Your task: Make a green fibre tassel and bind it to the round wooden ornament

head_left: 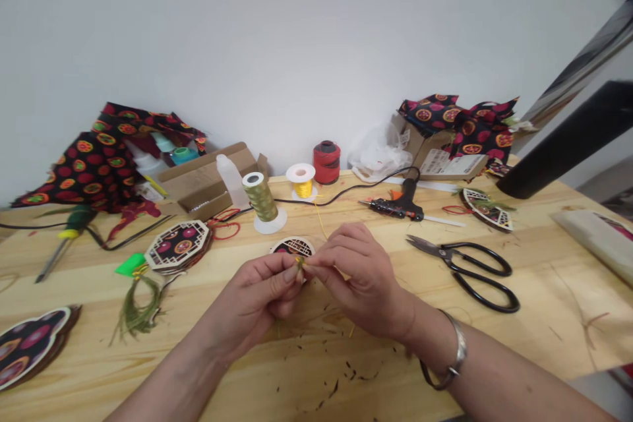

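Observation:
My left hand [264,293] and my right hand [353,277] meet over the middle of the wooden table [539,336], fingers pinched together on a small green tassel with yellow thread [299,264]. The yellow thread runs up toward a small yellow spool [301,183]. Just behind my fingertips lies a round patterned ornament [293,247], partly hidden. A metal bangle sits on my right wrist.
Black scissors [469,270] and a glue gun [398,206] lie to the right. An olive thread spool [262,201], a red spool [326,161], an octagonal ornament [179,247], a green tassel [138,303], a cardboard box [208,181] and patterned fabric [99,158] fill the left and back.

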Motion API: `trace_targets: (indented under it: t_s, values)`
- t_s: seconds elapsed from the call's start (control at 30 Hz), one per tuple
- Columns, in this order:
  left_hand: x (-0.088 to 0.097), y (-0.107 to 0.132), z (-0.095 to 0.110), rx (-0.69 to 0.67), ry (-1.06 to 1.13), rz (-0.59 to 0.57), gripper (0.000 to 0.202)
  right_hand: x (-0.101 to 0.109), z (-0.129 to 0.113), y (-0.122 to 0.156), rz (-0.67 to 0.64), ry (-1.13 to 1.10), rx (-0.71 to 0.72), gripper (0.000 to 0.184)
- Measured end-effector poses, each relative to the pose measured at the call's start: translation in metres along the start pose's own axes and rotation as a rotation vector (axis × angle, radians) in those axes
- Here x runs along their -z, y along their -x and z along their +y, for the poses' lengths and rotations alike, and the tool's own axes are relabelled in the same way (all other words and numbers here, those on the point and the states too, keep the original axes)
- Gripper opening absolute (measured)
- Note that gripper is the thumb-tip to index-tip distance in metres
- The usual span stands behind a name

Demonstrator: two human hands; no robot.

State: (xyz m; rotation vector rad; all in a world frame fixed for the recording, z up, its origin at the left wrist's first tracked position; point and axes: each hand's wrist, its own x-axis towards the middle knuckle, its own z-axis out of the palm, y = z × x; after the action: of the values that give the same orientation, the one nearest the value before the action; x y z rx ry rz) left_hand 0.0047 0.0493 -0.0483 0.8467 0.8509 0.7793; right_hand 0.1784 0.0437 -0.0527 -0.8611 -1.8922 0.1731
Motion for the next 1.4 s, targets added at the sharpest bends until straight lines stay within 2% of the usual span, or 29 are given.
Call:
trace_targets:
  t_s: [0.47, 0.7, 1.1, 1.4]
  values:
    - [0.0005, -0.001, -0.0022, -0.018, -0.033, -0.063, 0.013, 0.0009, 0.0004, -0.0045, -0.077, -0.164, -0.128, 0.01]
    - [0.0001, 0.0001, -0.0011, -0.028, -0.043, -0.046, 0.015, 0.0023, -0.0004, -0.0057, -0.084, -0.207, -0.145, 0.01]
    - [0.0039, 0.0019, -0.0006, -0.072, -0.157, -0.085, 0.013, 0.0054, -0.002, -0.0071, -0.097, -0.295, -0.215, 0.01]
    - [0.0045, 0.0034, 0.0008, -0.079, -0.342, -0.1, 0.015, 0.004, -0.001, -0.0069, -0.116, -0.349, -0.266, 0.01]
